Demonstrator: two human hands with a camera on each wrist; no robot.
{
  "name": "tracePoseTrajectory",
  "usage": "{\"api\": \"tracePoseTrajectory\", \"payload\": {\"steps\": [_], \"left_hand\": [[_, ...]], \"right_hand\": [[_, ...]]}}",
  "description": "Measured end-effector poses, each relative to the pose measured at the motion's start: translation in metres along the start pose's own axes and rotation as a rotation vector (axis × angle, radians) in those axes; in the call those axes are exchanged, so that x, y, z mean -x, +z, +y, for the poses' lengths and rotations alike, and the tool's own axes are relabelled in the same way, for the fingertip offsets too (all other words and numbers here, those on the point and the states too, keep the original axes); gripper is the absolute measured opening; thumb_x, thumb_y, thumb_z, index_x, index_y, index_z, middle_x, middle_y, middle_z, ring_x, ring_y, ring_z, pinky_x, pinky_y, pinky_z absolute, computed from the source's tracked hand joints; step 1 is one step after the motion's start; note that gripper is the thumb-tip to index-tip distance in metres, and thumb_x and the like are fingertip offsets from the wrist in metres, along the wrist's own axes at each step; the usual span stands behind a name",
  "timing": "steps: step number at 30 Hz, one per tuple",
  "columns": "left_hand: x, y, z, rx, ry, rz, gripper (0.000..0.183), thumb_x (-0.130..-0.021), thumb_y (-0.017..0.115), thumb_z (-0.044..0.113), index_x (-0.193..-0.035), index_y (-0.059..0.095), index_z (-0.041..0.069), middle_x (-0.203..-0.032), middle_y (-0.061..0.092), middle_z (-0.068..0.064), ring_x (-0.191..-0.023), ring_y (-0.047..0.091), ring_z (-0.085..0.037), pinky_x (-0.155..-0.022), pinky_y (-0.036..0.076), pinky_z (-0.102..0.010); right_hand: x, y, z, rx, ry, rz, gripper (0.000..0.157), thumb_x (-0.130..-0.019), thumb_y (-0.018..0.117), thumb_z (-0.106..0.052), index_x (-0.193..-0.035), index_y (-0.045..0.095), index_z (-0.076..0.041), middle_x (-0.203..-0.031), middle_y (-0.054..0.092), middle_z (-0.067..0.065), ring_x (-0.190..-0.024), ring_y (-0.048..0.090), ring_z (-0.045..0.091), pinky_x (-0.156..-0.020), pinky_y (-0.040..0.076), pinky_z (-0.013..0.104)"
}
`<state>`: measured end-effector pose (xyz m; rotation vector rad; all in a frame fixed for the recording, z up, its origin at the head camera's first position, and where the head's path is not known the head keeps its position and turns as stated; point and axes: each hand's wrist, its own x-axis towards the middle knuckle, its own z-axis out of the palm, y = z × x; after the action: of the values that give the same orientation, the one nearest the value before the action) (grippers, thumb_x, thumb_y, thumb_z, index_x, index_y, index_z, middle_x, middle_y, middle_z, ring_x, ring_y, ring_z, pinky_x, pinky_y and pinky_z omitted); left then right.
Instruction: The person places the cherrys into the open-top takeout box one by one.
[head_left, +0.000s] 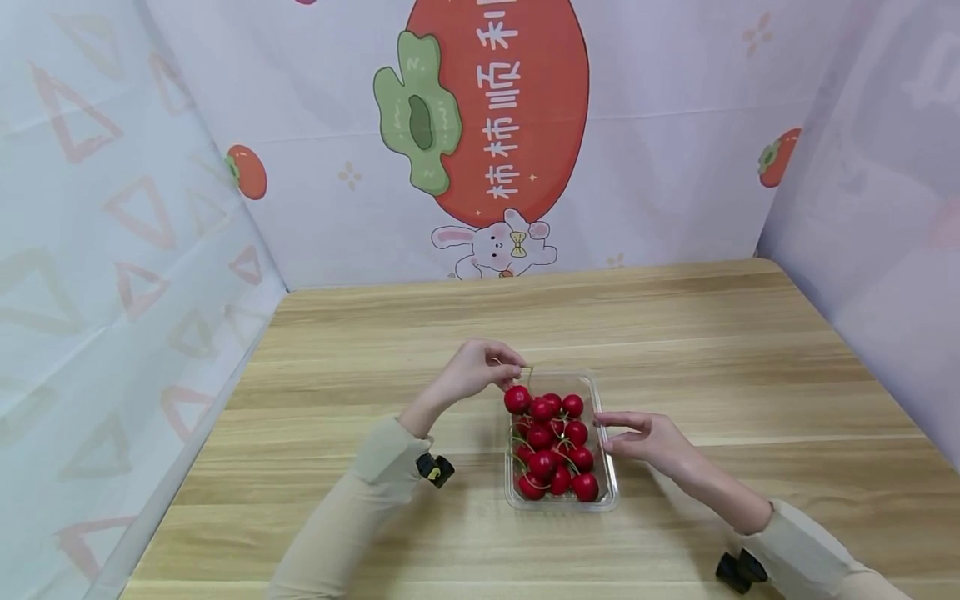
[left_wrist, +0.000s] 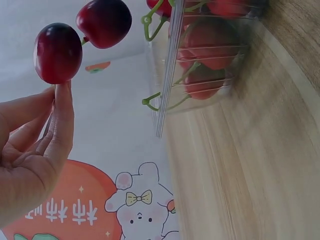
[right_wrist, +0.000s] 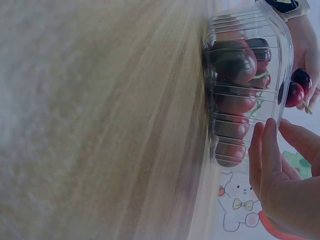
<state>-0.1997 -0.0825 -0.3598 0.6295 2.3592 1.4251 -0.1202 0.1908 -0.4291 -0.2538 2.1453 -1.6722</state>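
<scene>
Over the far left corner of a clear plastic box [head_left: 611, 479], my left hand [head_left: 480, 367] pinches a pair of cherries by the stem. One dark red cherry [left_wrist: 58, 53] hangs just past the fingertips, with a second cherry [left_wrist: 104, 23] beside it in the left wrist view. Inside the box lie several red cherries [head_left: 543, 465] with green stems, some rising near the rim. My right hand [head_left: 652, 437] holds the box's right rim, thumb and fingers to either side of it, clearest in the right wrist view [right_wrist: 287, 175]. The left fingertips partly hide the stem.
The box stands on a wood-grain table [head_left: 360, 333]. Behind the table hangs a white cloth [head_left: 315, 217] printed with a persimmon and a rabbit; pale cloth walls [head_left: 112, 250] close both sides. A black strap piece [head_left: 435, 470] sits at the left wrist.
</scene>
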Motion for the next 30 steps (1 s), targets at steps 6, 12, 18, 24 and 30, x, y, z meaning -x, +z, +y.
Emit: {"api": "tracePoseTrajectory", "payload": {"steps": [6, 12, 18, 24, 30], "left_hand": [[-0.006, 0.006, -0.002, 0.037, 0.015, -0.011, 0.019, -0.085, 0.056, 0.004, -0.098, 0.061, -0.009, -0.092, 0.063, -0.020, -0.065, 0.062, -0.018, -0.060, 0.053, -0.026], [-0.010, 0.010, -0.002, 0.048, 0.007, -0.001, 0.016, -0.085, 0.056, 0.002, -0.096, 0.061, -0.008, -0.088, 0.062, -0.016, -0.065, 0.062, -0.017, -0.064, 0.053, -0.034], [-0.015, 0.015, -0.009, 0.067, 0.004, 0.007, 0.015, -0.084, 0.056, -0.001, -0.095, 0.061, -0.010, -0.084, 0.062, -0.016, -0.064, 0.062, -0.019, -0.061, 0.053, -0.031], [-0.018, 0.018, -0.014, 0.079, -0.020, 0.007, 0.018, -0.084, 0.056, -0.001, -0.097, 0.059, -0.012, -0.083, 0.062, -0.016, -0.067, 0.063, -0.022, -0.061, 0.053, -0.029], [-0.020, 0.020, -0.021, 0.089, -0.041, 0.011, 0.016, -0.084, 0.056, -0.001, -0.096, 0.060, -0.010, -0.084, 0.062, -0.016, -0.067, 0.063, -0.021, -0.061, 0.053, -0.028]], "right_hand": [[0.000, 0.000, -0.001, -0.001, 0.009, 0.004, 0.053, -0.081, 0.063, -0.022, -0.124, 0.046, 0.004, -0.122, 0.050, 0.023, -0.092, 0.061, 0.014, -0.083, 0.047, 0.029], [0.001, -0.001, -0.001, -0.008, 0.000, -0.002, 0.053, -0.082, 0.063, -0.021, -0.125, 0.045, 0.006, -0.120, 0.051, 0.024, -0.092, 0.061, 0.013, -0.082, 0.047, 0.024], [0.001, 0.000, -0.002, -0.014, -0.002, -0.005, 0.054, -0.082, 0.063, -0.021, -0.125, 0.045, 0.006, -0.121, 0.050, 0.023, -0.092, 0.061, 0.012, -0.082, 0.046, 0.023], [0.001, -0.001, -0.001, -0.031, -0.012, -0.006, 0.054, -0.082, 0.063, -0.019, -0.125, 0.044, 0.007, -0.123, 0.047, 0.025, -0.091, 0.061, 0.011, -0.080, 0.046, 0.021], [0.001, -0.001, -0.001, -0.032, -0.017, -0.005, 0.054, -0.082, 0.063, -0.019, -0.125, 0.044, 0.007, -0.123, 0.047, 0.025, -0.091, 0.061, 0.011, -0.080, 0.046, 0.020]]}}
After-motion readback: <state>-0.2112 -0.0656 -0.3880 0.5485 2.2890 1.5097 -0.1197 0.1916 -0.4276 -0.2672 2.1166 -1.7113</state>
